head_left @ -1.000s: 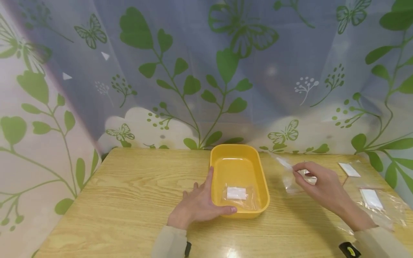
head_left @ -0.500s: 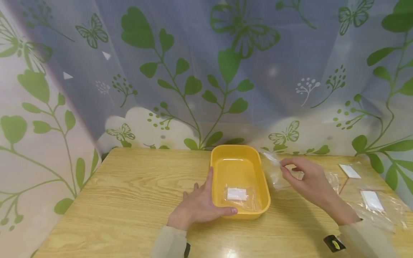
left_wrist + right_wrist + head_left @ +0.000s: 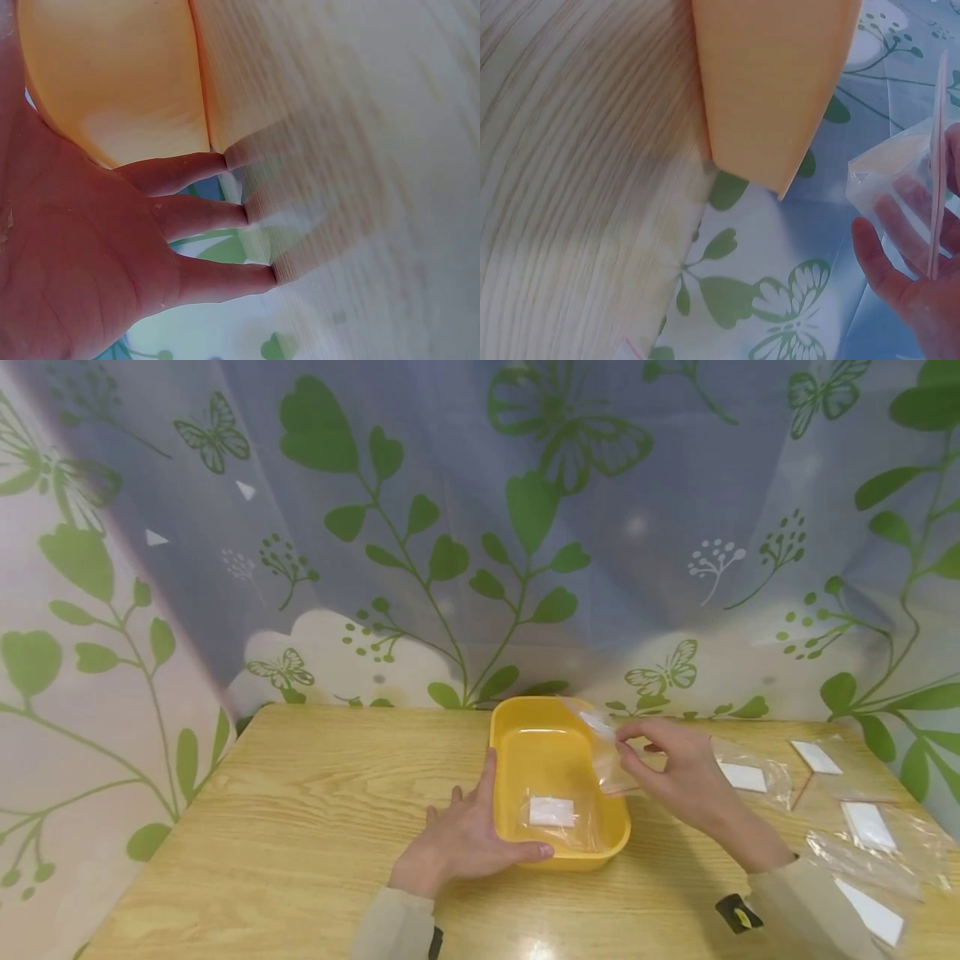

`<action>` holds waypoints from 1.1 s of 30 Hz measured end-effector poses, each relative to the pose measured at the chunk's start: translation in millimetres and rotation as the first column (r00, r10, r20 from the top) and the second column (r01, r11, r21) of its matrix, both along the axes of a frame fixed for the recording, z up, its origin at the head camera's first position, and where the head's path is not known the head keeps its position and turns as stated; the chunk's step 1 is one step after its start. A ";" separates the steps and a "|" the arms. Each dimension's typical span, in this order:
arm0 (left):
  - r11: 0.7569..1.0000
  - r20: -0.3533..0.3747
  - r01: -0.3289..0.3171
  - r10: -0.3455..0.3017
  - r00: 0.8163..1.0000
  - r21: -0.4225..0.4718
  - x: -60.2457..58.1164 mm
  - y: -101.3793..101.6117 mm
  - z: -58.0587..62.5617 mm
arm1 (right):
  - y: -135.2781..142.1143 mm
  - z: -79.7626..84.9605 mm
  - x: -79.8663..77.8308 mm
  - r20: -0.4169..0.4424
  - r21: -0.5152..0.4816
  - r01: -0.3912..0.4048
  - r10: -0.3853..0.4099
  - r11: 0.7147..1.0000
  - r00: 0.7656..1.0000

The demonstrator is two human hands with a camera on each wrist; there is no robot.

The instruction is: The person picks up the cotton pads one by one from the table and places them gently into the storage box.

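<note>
A yellow rectangular tub [image 3: 542, 756] stands on the wooden table in the head view. Inside, at its near end, lies a clear plastic bag with a white label [image 3: 551, 812]. My left hand [image 3: 461, 845] steadies the tub at its near left corner, thumb over the near rim and index finger along the left side. In the left wrist view three straight fingers [image 3: 210, 210] touch the table. My right hand [image 3: 678, 774] pinches another clear zip bag [image 3: 606, 760] by its edge, above the tub's right rim. The right wrist view shows that zip bag [image 3: 889, 176] partly covering my fingers.
Several clear bags with white labels lie on the right of the table, among them one bag [image 3: 742, 777] by my right wrist and another [image 3: 870, 827] farther right. Behind the table [image 3: 337, 793] hangs a leaf-patterned curtain [image 3: 450, 635].
My right hand has moved left with the zip bag, from beside the tub to above its right rim. More labelled bags on the right have come into sight. My left hand stays put.
</note>
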State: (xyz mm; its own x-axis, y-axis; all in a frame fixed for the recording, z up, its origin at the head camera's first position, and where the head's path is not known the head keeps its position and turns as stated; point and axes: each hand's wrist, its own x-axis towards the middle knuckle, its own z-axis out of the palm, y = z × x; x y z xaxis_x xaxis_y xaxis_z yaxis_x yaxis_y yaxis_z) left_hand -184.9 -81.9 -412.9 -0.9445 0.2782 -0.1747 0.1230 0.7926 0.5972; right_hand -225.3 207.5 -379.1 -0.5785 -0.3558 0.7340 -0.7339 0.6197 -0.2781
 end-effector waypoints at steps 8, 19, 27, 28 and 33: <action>1.000 0.000 0.006 -0.006 1.000 0.009 1.1 -0.3 0.5 | -17.9 -4.2 -2.3 -0.049 0.043 -0.020 0.022 0.999 0.999; 1.000 -0.001 0.004 -0.004 1.000 0.009 0.9 0.5 0.5 | -38.4 -12.1 -5.9 -0.070 0.085 0.017 -0.011 0.996 0.997; 1.000 -0.002 -0.001 0.001 1.000 -0.002 0.9 0.6 0.5 | -47.5 -16.7 -8.0 -0.070 0.097 0.034 -0.027 0.995 0.997; 1.000 -0.002 -0.001 0.001 1.000 -0.004 0.9 0.7 0.5 | -48.1 -17.1 -8.3 -0.070 0.098 0.038 -0.032 0.994 0.997; 1.000 -0.004 -0.002 0.002 1.000 -0.008 0.7 1.2 -0.4 | -49.0 -19.8 -9.2 -0.071 0.104 0.054 -0.047 0.993 0.996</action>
State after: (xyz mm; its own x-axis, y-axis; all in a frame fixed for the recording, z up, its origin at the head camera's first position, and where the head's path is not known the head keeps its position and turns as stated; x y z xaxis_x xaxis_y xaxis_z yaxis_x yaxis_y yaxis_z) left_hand -184.3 -80.8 -413.3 -0.9456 0.2754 -0.1730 0.1242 0.7974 0.5905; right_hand -234.6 158.6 -399.0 -0.5472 -0.4049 0.7326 -0.7161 0.6796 -0.1593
